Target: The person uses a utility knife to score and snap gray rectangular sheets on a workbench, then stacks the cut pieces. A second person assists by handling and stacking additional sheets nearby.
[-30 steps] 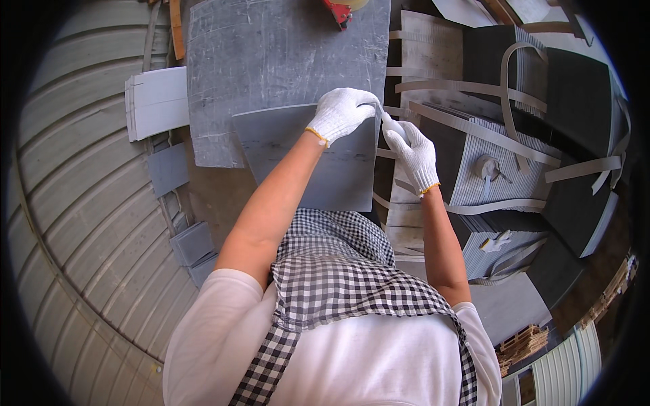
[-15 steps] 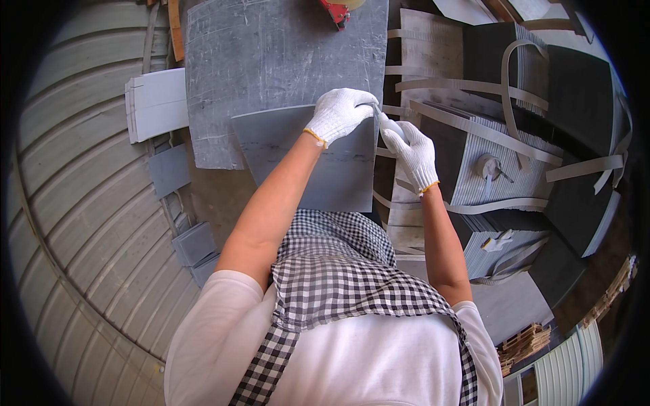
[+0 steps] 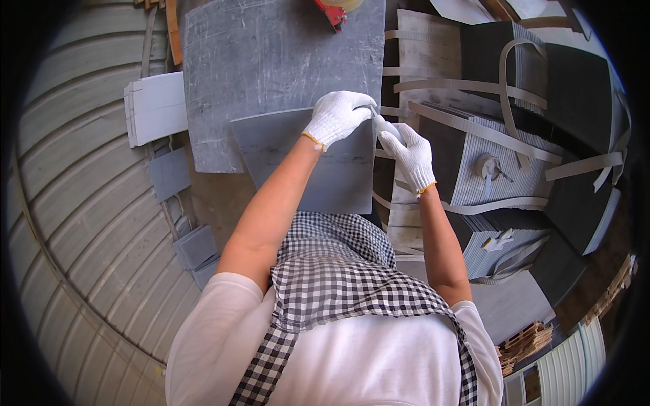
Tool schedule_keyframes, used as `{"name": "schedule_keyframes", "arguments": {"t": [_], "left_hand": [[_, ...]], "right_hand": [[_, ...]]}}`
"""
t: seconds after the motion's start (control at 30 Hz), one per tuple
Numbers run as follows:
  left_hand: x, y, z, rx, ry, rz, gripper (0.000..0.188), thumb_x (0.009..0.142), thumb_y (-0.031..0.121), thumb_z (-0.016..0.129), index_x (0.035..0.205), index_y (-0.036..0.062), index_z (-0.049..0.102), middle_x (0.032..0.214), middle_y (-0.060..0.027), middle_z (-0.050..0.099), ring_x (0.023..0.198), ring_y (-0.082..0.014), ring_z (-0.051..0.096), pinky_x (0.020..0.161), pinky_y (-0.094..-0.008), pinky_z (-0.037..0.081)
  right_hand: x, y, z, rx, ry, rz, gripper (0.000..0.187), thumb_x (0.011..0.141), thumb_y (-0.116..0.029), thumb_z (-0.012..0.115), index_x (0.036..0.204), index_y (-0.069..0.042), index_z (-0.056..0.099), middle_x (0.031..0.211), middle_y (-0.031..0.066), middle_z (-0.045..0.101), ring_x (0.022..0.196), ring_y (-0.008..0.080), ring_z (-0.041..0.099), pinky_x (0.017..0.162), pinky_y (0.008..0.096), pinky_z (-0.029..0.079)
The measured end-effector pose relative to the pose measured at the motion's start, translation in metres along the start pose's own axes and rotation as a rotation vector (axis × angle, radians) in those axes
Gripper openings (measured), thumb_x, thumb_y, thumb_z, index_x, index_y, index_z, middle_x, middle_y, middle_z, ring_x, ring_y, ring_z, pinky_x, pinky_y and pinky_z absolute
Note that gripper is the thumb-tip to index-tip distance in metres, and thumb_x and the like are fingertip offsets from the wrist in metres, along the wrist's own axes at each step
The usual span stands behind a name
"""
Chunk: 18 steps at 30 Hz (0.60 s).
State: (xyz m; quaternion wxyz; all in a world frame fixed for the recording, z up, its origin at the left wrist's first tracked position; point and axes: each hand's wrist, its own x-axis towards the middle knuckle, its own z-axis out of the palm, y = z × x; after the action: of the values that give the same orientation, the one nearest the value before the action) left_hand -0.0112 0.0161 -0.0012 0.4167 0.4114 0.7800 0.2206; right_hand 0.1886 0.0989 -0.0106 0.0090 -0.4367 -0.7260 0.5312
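Note:
A flat grey sheet [image 3: 318, 179] rests against my front and overlaps the near end of a scuffed grey tabletop [image 3: 284, 57]. My left hand [image 3: 336, 116], in a white knitted glove, lies over its far edge, with thumb and fingers closed at the far right corner. My right hand [image 3: 409, 154], gloved the same way, grips a slim pale hand tool [image 3: 384, 124]. The tool's narrow tip meets that corner beside my left fingertips. Its exact kind is too small to make out.
A red tape dispenser [image 3: 333, 15] sits at the table's far end. On the right stand stacks of dark sheets [image 3: 443, 152] with loose pale straps [image 3: 474, 125] and a tape roll [image 3: 487, 166]. White panels [image 3: 156, 108] stick out left, by a ribbed metal wall [image 3: 95, 203].
Both hands and the tool have shifted very slightly toward me; the tool still touches the sheet's far right corner. Otherwise the scene looks the same.

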Motion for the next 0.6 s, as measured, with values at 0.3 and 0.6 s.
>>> {"name": "schedule_keyframes", "arguments": {"t": [0.3, 0.6], "left_hand": [[0.0008, -0.0010, 0.0014, -0.010, -0.004, 0.014, 0.033, 0.085, 0.030, 0.062, 0.111, 0.0142, 0.075, 0.107, -0.0114, 0.074, 0.101, -0.0327, 0.069, 0.089, -0.0413, 0.053], [-0.0005, 0.0020, -0.0012, -0.002, -0.003, 0.015, 0.035, 0.084, 0.031, 0.062, 0.112, 0.0138, 0.075, 0.109, -0.0120, 0.074, 0.102, -0.0333, 0.069, 0.090, -0.0420, 0.053]], "right_hand": [[-0.0016, 0.0005, 0.0001, 0.020, -0.004, 0.010, 0.042, 0.089, -0.041, 0.072, 0.111, -0.006, 0.072, 0.086, 0.0157, 0.073, 0.077, 0.0257, 0.073, 0.071, 0.0343, 0.054], [-0.0022, 0.0015, 0.0005, 0.009, -0.007, 0.016, 0.042, 0.089, -0.042, 0.072, 0.111, -0.006, 0.072, 0.087, 0.0154, 0.073, 0.078, 0.0263, 0.073, 0.071, 0.0342, 0.054]]}}
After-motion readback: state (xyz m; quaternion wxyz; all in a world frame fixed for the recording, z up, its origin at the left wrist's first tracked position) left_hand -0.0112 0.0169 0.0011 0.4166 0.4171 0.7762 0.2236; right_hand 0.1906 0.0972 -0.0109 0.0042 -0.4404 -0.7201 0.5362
